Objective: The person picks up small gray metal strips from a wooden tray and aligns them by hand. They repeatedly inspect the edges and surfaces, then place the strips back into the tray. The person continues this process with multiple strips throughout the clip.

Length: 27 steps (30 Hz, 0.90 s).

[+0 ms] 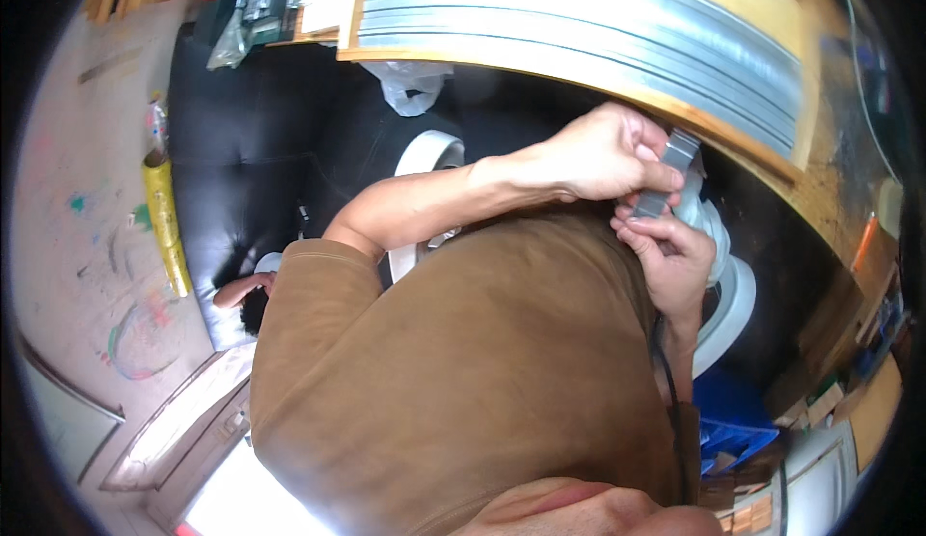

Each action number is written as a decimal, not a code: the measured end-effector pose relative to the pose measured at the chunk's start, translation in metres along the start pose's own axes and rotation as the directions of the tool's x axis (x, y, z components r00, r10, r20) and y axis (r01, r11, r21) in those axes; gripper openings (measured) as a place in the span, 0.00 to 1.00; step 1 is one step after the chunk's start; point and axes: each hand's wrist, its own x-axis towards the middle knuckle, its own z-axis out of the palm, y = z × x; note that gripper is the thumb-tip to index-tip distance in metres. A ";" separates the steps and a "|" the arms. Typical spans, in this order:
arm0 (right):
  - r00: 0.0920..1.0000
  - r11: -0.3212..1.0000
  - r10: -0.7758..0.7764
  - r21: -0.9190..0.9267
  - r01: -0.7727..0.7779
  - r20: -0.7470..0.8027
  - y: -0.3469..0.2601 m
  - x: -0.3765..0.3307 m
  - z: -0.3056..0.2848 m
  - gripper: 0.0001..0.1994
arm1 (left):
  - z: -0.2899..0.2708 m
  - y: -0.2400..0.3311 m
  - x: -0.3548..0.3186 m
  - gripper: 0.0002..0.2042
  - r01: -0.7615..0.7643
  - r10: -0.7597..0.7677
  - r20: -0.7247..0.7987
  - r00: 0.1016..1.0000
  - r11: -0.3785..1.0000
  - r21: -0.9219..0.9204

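Taking the centre of the view as the clock, your left hand [610, 155] is at two o'clock, with its fingers bent and closed on a flat grey strip [681, 150]. Your thumb lies across the strip, and one part of it shows above this grip and another part below. Your right hand [683, 258] is at three o'clock, just under the left one. Its fingers are curled and nearly together, and the fingertips hold the lower end of the strip; how firmly they press, I cannot tell. The strip is therefore between your two hands, tilted, at two o'clock. Near it, at one o'clock, stands a wooden-edged tray [569, 61] with long silvery strips [579, 17] lying in it. At four o'clock you have a blue bin [733, 415], and at nine o'clock a yellow tube [166, 219].
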 end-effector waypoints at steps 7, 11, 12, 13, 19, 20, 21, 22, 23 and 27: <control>0.993 0.995 0.100 0.039 -0.097 -0.065 -0.030 0.039 -0.034 0.17 | 0.008 -0.030 -0.012 0.10 -0.156 0.159 0.023 0.987 0.983 -0.094; 0.993 0.990 0.116 -0.074 -0.116 -0.001 -0.022 0.054 -0.022 0.18 | 0.013 -0.041 -0.017 0.08 -0.192 0.192 -0.007 0.981 0.981 -0.016; 0.989 0.989 0.145 0.036 -0.145 0.014 -0.031 0.053 -0.014 0.15 | 0.015 -0.037 -0.020 0.07 -0.174 0.174 -0.037 0.984 0.985 0.014; 0.993 0.993 0.118 0.019 -0.119 0.030 -0.030 0.053 -0.014 0.13 | 0.015 -0.041 -0.021 0.07 -0.188 0.189 -0.045 0.981 0.982 0.026; 0.994 0.985 0.036 0.162 -0.053 0.104 -0.013 0.047 -0.005 0.06 | 0.013 -0.036 -0.027 0.06 -0.171 0.170 -0.045 0.984 0.985 -0.007; 0.990 0.977 0.040 0.202 -0.067 0.134 -0.014 0.048 -0.009 0.06 | 0.012 -0.036 -0.027 0.07 -0.178 0.177 -0.034 0.984 0.984 -0.014; 0.986 0.967 0.043 0.242 -0.082 0.163 -0.014 0.049 -0.011 0.06 | 0.012 -0.035 -0.027 0.07 -0.184 0.184 -0.023 0.983 0.983 -0.021; 0.984 0.962 0.055 0.255 -0.097 0.167 -0.015 0.050 -0.013 0.06 | 0.013 -0.035 -0.026 0.06 -0.194 0.194 -0.024 0.981 0.981 -0.015; 0.983 0.957 0.066 0.269 -0.112 0.173 -0.014 0.051 -0.013 0.06 | 0.013 -0.036 -0.025 0.06 -0.203 0.203 -0.027 0.979 0.979 -0.007; 0.998 0.959 0.016 0.280 -0.031 0.058 -0.009 0.049 0.001 0.05 | 0.012 -0.031 -0.024 0.07 -0.233 0.231 -0.034 0.972 0.970 -0.066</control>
